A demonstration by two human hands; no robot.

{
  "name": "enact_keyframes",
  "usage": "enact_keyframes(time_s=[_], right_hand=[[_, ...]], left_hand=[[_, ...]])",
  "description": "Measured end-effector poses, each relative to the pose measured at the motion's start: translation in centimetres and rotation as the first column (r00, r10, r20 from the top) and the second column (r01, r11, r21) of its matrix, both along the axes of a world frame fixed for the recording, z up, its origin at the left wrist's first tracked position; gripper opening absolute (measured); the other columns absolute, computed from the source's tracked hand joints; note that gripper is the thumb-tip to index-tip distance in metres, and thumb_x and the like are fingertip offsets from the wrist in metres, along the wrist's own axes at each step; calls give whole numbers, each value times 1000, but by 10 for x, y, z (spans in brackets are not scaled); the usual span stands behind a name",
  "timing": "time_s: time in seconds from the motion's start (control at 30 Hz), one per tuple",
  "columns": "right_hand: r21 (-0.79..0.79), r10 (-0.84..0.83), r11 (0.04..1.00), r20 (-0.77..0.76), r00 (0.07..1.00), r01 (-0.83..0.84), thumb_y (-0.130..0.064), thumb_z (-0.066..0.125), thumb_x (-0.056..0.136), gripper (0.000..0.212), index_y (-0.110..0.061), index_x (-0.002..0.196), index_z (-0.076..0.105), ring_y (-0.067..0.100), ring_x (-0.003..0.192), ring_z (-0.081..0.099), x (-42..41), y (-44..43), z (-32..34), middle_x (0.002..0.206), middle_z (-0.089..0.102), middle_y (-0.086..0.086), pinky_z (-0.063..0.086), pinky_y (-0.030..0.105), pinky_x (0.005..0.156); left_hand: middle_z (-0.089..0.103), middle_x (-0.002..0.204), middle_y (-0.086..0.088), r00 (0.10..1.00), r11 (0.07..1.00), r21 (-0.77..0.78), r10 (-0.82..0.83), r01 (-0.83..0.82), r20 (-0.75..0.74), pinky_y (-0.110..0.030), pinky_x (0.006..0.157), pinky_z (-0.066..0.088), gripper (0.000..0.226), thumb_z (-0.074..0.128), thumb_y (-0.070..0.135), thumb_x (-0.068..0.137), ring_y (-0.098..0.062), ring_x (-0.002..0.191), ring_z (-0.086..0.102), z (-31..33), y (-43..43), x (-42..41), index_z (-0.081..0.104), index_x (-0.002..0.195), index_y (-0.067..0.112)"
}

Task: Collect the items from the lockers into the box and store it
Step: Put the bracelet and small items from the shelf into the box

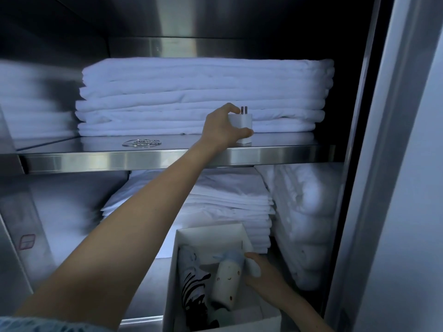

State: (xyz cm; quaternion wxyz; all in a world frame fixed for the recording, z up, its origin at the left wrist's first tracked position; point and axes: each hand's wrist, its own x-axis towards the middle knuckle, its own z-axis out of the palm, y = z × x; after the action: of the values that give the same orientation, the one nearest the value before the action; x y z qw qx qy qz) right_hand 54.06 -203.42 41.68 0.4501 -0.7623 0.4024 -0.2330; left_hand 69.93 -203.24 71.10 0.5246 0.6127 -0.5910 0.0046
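A white plug charger with two metal prongs pointing up stands on the steel shelf in front of a pile of folded white linen. My left hand is closed around it, thumb below and fingers on top. My right hand grips the right wall of a white cardboard box held below the shelf. Inside the box lie a black-and-white striped sock and a cream sock with a blue cuff.
A silver bangle lies on the shelf to the left of the charger. Folded white linen fills the back of the upper shelf; more linen and a padded quilt fill the lower compartment. The locker's steel door frame stands at right.
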Motion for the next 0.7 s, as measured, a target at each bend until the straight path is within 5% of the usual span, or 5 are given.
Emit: enact_keyframes(time_s=[0.17,0.33,0.47,0.7], right_hand=[[-24,-1,1000,22,1000,2,-25,65,87,44,-27,127,48,5,111,48,1,1,0,122,51,-16,40,10,83],[-74,-9,997,66,998,14,-6,60,88,43,-24,125,49,-2,105,48,-1,9,1,116,50,-14,35,-5,73],[-122,-5,992,87,996,16,4,56,85,46,-32,112,48,-24,87,47,-6,16,-4,103,48,-28,35,-4,70],[-125,-52,990,142,988,70,12,54,82,60,-36,117,45,-9,96,48,-13,32,-10,106,48,-27,35,-7,72]], left_hand=[[66,105,3,995,978,-189,-96,88,-33,-11,59,50,47,85,18,66,-15,85,62,-5,21,-5,65,108,20],[67,110,1,965,942,-263,-241,207,-104,-17,69,56,48,85,11,66,-12,85,62,-22,58,-13,67,109,20],[69,104,7,958,941,-214,-280,262,-55,-27,83,58,52,87,13,65,-9,88,67,-54,91,-15,68,112,20],[69,112,16,964,959,93,-264,266,-31,-24,90,54,52,89,19,65,-6,97,64,-147,117,1,69,112,29]])
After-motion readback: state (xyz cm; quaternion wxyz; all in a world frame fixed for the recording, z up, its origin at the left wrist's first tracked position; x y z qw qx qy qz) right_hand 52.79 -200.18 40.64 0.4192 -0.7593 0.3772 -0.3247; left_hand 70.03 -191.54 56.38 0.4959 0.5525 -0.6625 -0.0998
